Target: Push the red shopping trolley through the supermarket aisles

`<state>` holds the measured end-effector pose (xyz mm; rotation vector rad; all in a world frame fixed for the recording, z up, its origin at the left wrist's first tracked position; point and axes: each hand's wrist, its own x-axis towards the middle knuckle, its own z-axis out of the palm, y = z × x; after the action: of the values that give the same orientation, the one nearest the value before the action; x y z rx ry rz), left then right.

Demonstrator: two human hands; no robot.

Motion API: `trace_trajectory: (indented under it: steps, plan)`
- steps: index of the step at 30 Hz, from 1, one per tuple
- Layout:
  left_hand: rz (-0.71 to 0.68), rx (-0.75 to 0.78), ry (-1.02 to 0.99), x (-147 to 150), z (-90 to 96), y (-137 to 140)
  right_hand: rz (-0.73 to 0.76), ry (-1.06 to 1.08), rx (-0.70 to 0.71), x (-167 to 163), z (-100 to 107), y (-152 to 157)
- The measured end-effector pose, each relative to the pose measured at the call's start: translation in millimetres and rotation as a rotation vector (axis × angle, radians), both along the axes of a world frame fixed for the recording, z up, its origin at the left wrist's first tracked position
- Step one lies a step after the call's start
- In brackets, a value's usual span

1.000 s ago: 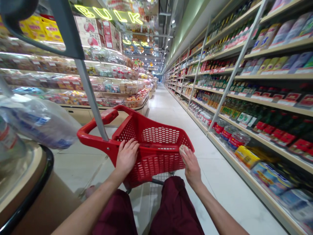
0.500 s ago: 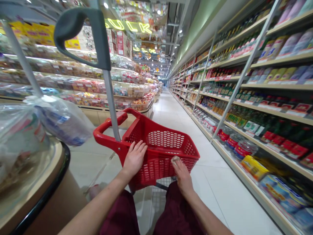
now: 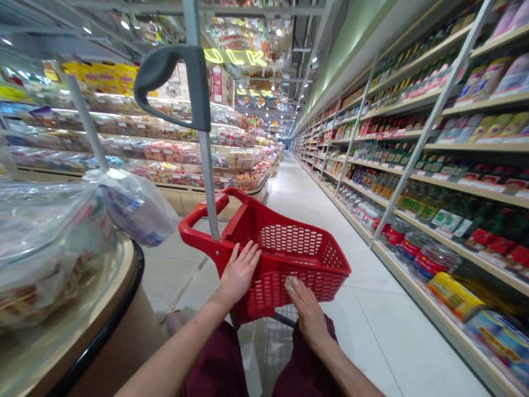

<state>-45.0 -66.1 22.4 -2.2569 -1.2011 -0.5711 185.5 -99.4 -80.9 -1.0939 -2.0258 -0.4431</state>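
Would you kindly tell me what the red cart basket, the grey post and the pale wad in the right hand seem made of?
Red cart basket: moulded plastic, fairly glossy, judging by highlights and regular holes.
Grey post: probably smooth metal, from its silvery sheen.
Pale wad in the right hand: perhaps matt cloth, since it looks crumpled; paper remains possible.

White tiled floor [image 3: 384, 314] spreads at five o'clock, tall beige-edged shelving [image 3: 475, 146] at three, yellow neon lettering [image 3: 236, 57] just before twelve.
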Motion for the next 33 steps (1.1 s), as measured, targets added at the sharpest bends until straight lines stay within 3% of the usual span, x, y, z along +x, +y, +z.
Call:
trace_trajectory:
  steps: [5,9,15,18,21,28,33]
  plan:
    - [0.016,-0.002,0.005,0,0.2,-2,0.021,0.073,0.134,-12,15,11]
    - [0.012,0.015,0.02,-2,-1.8,-4,0.073,-0.031,0.088,-20,4,7]
    - [0.023,0.044,0.03,-4,-5.8,-8,0.081,0.048,0.13,-44,37,11]
    - [0.021,0.051,0.048,-9,-7.1,-12,0.107,0.013,0.169,-51,33,11]
    - [0.016,0.046,0.047,-21,-7.7,-19,0.158,-0.053,0.137,-58,25,5]
    - [0.082,-0.002,-0.064,-50,-8.1,-36,0.19,0.009,0.107,-78,44,10]
    - [0.201,0.128,-0.235,-70,9.1,-31,0.208,-0.052,0.054,-94,51,10]
